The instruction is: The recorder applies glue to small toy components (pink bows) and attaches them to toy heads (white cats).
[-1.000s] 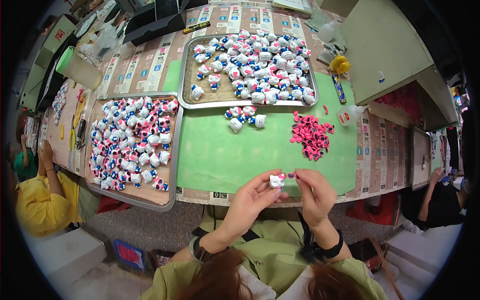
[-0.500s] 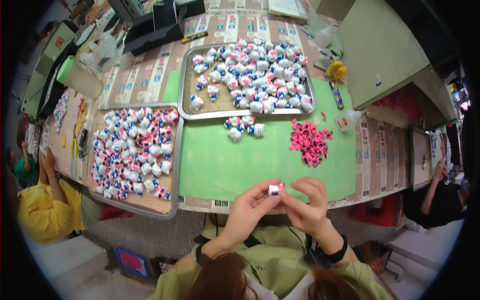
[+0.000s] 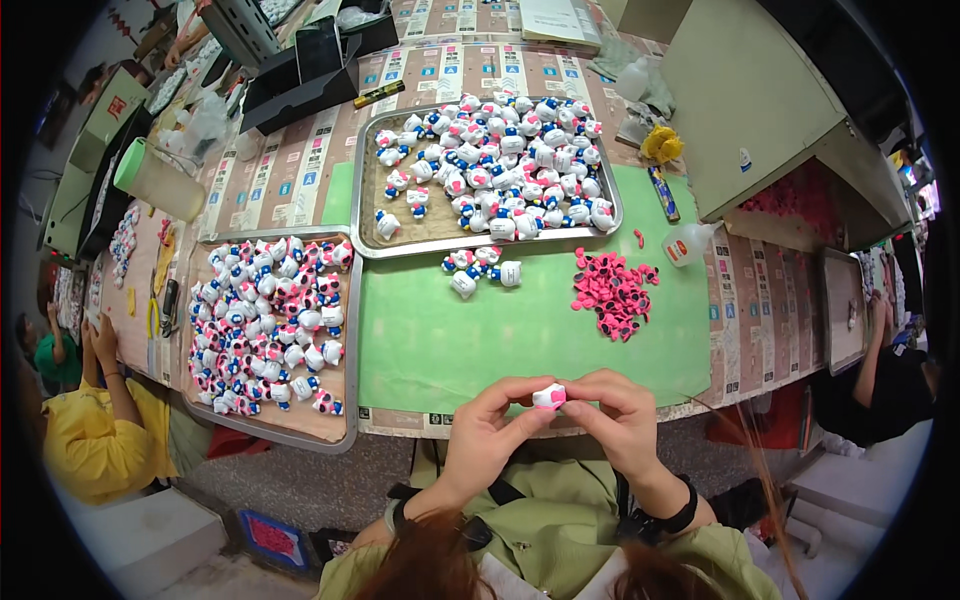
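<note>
Fingers (image 3: 508,390) of left hand (image 3: 482,437) and right hand (image 3: 624,422) grip a figurine (image 3: 549,397); a bottle (image 3: 693,236) bears an orange label (image 3: 678,248).

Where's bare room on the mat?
Widest: green mat between left tray, loose cat figurines and pink sunglasses pile. Smaller: right of that pile, nearer than the squeeze bottle. Crowded: left tray, most of far tray.

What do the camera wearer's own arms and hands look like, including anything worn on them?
Both the left hand and right hand are bare, without gloves. The forearms are uncovered below light green sleeves. A dark black band circles the right wrist; a pale band shows at the left, its detail too small to tell.
</note>
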